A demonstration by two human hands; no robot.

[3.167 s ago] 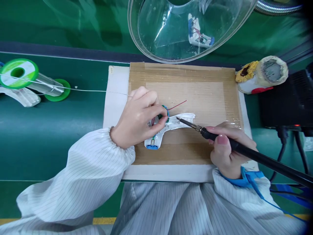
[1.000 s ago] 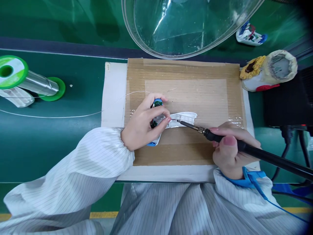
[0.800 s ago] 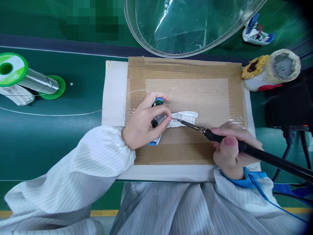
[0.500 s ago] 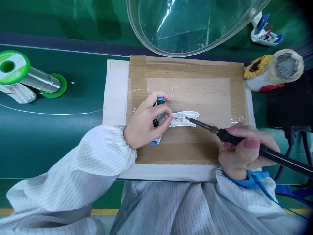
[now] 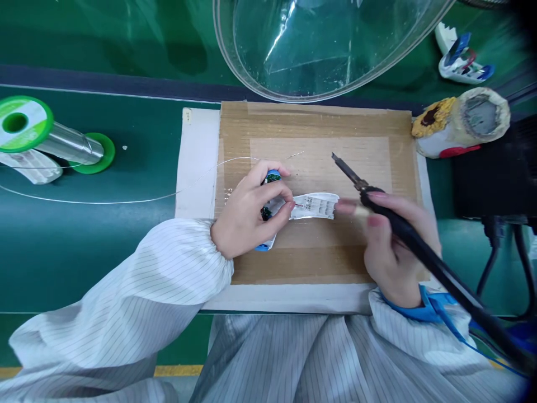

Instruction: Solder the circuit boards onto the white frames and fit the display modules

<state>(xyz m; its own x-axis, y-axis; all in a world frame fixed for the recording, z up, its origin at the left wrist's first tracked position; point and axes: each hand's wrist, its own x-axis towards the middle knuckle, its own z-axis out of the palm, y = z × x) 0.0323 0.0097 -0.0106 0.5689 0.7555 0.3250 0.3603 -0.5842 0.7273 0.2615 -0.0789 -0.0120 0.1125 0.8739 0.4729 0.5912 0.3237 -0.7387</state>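
A small white plastic part with a green circuit board and a blue end lies on the cardboard mat. My left hand is closed on its left end, pinching it and pressing it onto the mat. My right hand is closed around a black soldering iron. The iron's tip points up and left, lifted away from the part. A thin solder wire runs from the left across the mat's edge towards my left hand.
A green solder spool on a metal holder stands at the left. A clear plastic hood hangs over the mat's far edge. A tip-cleaning stand and a black station sit at the right, another white part beyond them.
My right hand has swung the soldering iron off the white part, its tip now raised above and to the right. My left hand still holds the part in place.
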